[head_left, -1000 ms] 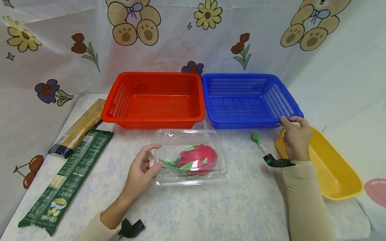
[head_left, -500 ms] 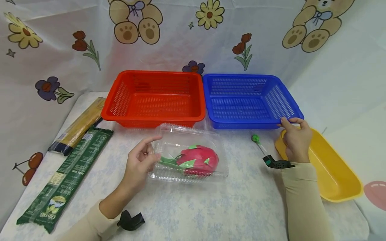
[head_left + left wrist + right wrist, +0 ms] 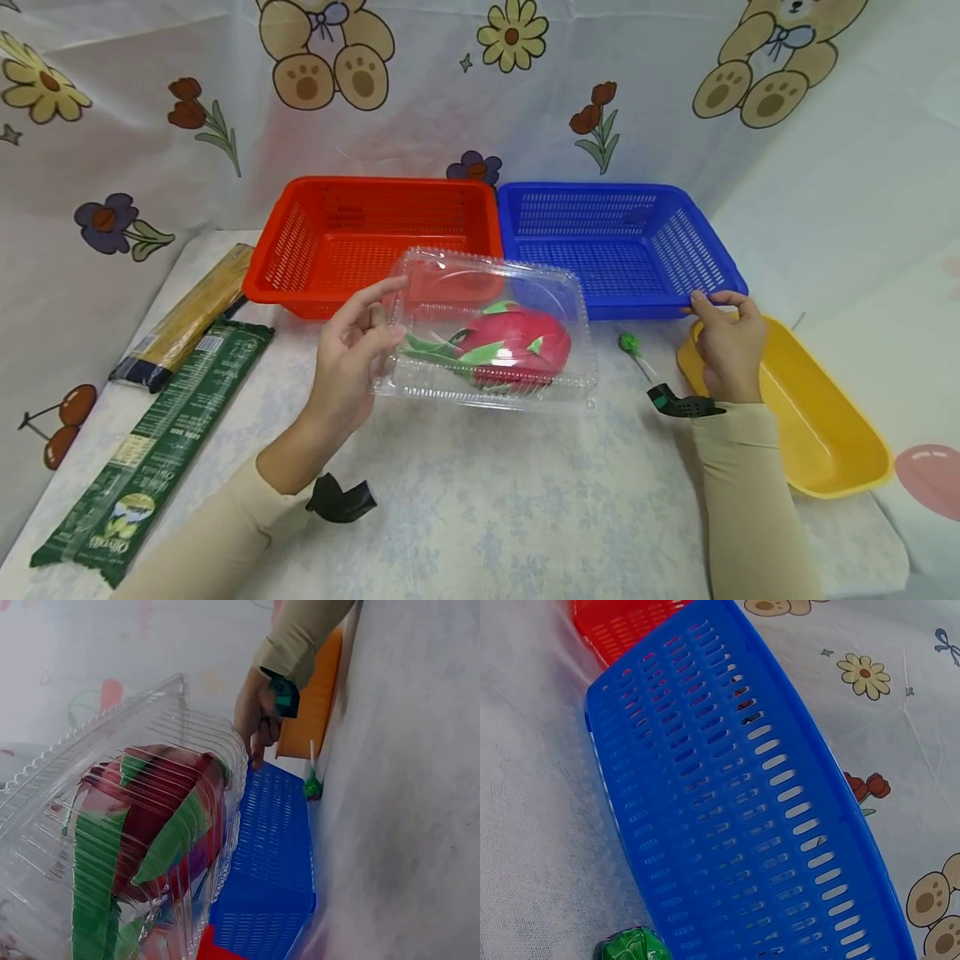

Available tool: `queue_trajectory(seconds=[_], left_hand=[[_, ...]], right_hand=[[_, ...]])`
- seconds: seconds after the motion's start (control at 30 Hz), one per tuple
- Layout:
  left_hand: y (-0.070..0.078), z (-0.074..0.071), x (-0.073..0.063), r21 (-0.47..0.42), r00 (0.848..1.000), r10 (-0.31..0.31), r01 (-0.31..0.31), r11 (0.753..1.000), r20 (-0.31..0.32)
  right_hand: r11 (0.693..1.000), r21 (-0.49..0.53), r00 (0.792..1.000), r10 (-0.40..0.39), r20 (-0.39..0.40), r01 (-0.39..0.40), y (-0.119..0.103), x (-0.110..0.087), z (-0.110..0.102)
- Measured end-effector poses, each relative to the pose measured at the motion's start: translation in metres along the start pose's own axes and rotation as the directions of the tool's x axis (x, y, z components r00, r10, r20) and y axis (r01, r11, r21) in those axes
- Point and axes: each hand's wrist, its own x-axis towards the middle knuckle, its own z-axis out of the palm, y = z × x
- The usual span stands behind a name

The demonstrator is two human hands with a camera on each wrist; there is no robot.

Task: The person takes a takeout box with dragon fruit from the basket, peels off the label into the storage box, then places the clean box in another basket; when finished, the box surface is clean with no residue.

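My left hand (image 3: 348, 358) pinches the left edge of a clear plastic clamshell box (image 3: 420, 379), held tilted above the table in front of the baskets. Inside the box lies a pink dragon fruit with green scales (image 3: 517, 342); the left wrist view shows the dragon fruit (image 3: 161, 817) through the ribbed plastic. My right hand (image 3: 731, 354) grips the front right corner of the blue basket (image 3: 622, 312), thumb and fingers on its rim. The right wrist view shows the side of the blue basket (image 3: 720, 795), with no fingers in sight.
A red basket (image 3: 296, 304) stands left of the blue one. Right of it is a yellow tub (image 3: 825, 425). A green-wrapped lollipop (image 3: 630, 344) lies before the blue basket. At left lie a green pasta packet (image 3: 157, 450) and a yellow spaghetti packet (image 3: 187, 317).
My left hand has lifted the clamshell box with the dragon fruit off the table and moved it forward, so it now overlaps the baskets in view. My right hand has stayed on the blue basket's rim.
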Motion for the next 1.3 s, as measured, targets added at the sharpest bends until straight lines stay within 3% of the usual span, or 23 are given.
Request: queue_trajectory(seconds=[0.23, 0.43, 0.67, 0.83, 1.0, 1.3], left_hand=[[-0.003, 0.011, 0.029, -0.071, 0.999, 0.005, -0.008, 0.997, -0.048], [-0.004, 0.023, 0.053, -0.08, 0.995, 0.035, -0.043, 0.996, -0.093], [-0.016, 0.045, 0.09, -0.163, 0.99, 0.021, -0.044, 0.986, -0.142], [-0.032, 0.061, 0.119, -0.096, 0.979, -0.022, 0.002, 0.995, -0.204], [-0.052, 0.08, 0.145, -0.047, 0.973, -0.068, 0.059, 0.997, -0.222], [-0.077, 0.107, 0.169, 0.034, 0.97, -0.023, 0.032, 0.999, -0.243]], right_hand=[[1.0, -0.013, 1.0, 0.008, 0.007, -0.008, 0.006, 0.0, 0.0], [1.0, 0.013, 0.999, -0.01, 0.039, 0.01, 0.006, -0.001, 0.003], [1.0, 0.021, 0.999, -0.015, 0.033, 0.015, 0.002, -0.002, 0.004], [0.999, 0.047, 0.999, -0.017, 0.047, 0.015, 0.002, -0.002, 0.005], [0.999, 0.031, 0.999, -0.026, 0.04, 0.024, -0.001, 0.0, 0.001], [0.999, 0.035, 0.999, -0.028, 0.036, 0.027, 0.001, 0.002, -0.002]])
